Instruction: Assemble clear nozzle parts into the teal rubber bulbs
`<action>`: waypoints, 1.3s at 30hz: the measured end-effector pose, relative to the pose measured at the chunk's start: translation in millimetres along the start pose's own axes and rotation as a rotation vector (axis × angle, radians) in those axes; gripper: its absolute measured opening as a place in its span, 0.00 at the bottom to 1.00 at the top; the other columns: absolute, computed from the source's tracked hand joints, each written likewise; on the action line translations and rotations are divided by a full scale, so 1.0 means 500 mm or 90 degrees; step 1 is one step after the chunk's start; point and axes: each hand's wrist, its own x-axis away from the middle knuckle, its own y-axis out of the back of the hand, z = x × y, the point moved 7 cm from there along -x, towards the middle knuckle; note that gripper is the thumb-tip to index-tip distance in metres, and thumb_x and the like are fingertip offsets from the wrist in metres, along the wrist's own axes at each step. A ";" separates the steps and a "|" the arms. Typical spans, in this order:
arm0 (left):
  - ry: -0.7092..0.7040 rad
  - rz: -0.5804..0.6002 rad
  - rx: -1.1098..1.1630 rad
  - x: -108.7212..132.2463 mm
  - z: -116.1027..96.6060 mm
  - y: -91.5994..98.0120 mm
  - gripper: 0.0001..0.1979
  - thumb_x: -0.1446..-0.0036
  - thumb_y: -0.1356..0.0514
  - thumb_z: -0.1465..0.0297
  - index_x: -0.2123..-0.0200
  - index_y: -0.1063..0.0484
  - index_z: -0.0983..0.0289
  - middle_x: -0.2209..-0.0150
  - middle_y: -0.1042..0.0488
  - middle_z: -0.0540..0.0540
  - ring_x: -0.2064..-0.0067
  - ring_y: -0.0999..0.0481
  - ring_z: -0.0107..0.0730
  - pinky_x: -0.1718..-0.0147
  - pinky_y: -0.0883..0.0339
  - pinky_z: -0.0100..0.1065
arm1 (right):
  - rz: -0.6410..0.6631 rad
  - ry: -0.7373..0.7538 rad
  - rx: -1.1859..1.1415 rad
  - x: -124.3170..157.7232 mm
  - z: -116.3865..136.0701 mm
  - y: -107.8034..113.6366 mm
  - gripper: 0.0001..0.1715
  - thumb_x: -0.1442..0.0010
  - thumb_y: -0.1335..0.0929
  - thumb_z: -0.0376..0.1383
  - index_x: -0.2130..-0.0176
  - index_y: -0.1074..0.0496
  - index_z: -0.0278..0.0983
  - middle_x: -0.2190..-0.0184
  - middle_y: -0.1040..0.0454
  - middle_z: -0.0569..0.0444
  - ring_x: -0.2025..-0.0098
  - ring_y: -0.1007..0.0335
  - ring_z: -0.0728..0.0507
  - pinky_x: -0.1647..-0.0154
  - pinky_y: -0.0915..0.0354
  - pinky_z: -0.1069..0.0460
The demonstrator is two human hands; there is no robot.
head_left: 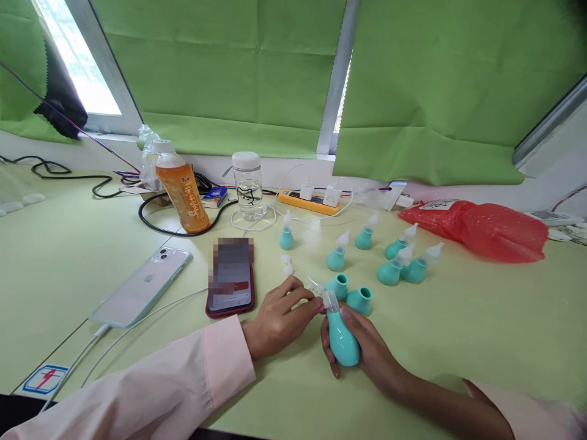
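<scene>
My right hand (367, 348) is wrapped round a teal rubber bulb (343, 341) lying near the table's front edge. My left hand (279, 315) pinches the clear plastic tip (326, 297) at the bulb's neck. Just beyond my hands stand two teal bulbs without tips (349, 292). Farther back, several teal bulbs with clear tips (394, 260) are spread over the table. A loose white tip (287, 264) lies by itself near the red-cased phone (230, 278).
A white phone (142, 286) on a cable lies at the left. An orange drink bottle (181, 194), a clear jar (248, 185), a power strip (310, 201) and cables line the back. A red plastic bag (481, 227) lies at the right.
</scene>
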 end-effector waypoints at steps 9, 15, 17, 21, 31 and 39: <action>-0.134 0.091 -0.122 -0.003 -0.032 -0.008 0.04 0.49 0.47 0.81 0.70 0.34 0.73 0.75 0.31 0.57 0.71 0.37 0.31 0.76 0.36 0.33 | -0.008 0.024 0.079 -0.001 0.003 0.000 0.15 0.41 0.45 0.45 0.69 0.43 0.36 0.78 0.38 0.58 0.82 0.40 0.52 0.86 0.40 0.57; -0.218 0.103 -0.145 -0.009 -0.055 -0.002 0.08 0.48 0.49 0.81 0.76 0.33 0.73 0.77 0.32 0.58 0.72 0.35 0.33 0.77 0.36 0.34 | 0.014 0.036 0.110 0.003 0.003 -0.001 0.15 0.40 0.46 0.43 0.70 0.42 0.36 0.79 0.38 0.58 0.82 0.40 0.52 0.85 0.41 0.57; -0.212 0.113 -0.127 -0.007 -0.048 -0.007 0.04 0.50 0.46 0.81 0.76 0.33 0.74 0.77 0.32 0.57 0.73 0.36 0.32 0.77 0.36 0.34 | 0.020 0.038 0.114 0.003 0.003 -0.001 0.15 0.39 0.46 0.43 0.69 0.42 0.36 0.78 0.38 0.58 0.82 0.41 0.53 0.85 0.42 0.57; -0.209 0.091 -0.098 -0.001 -0.036 -0.009 0.01 0.53 0.43 0.81 0.75 0.33 0.74 0.78 0.32 0.56 0.73 0.36 0.31 0.76 0.36 0.33 | 0.029 0.032 0.107 0.002 0.001 -0.005 0.15 0.39 0.46 0.42 0.69 0.41 0.35 0.75 0.36 0.56 0.82 0.41 0.54 0.85 0.42 0.57; -0.253 0.013 -0.110 -0.007 -0.053 0.017 0.02 0.55 0.41 0.79 0.75 0.34 0.74 0.79 0.33 0.55 0.72 0.33 0.33 0.74 0.32 0.33 | 0.005 0.016 0.017 0.011 -0.003 -0.011 0.16 0.40 0.46 0.43 0.69 0.40 0.35 0.76 0.36 0.56 0.81 0.39 0.52 0.85 0.39 0.56; -0.091 0.045 -0.114 -0.017 -0.023 0.009 0.15 0.52 0.42 0.71 0.60 0.35 0.71 0.68 0.29 0.59 0.67 0.33 0.35 0.77 0.32 0.33 | 0.023 0.020 0.009 0.005 -0.005 -0.010 0.17 0.41 0.44 0.44 0.70 0.39 0.35 0.78 0.35 0.57 0.82 0.38 0.52 0.85 0.39 0.57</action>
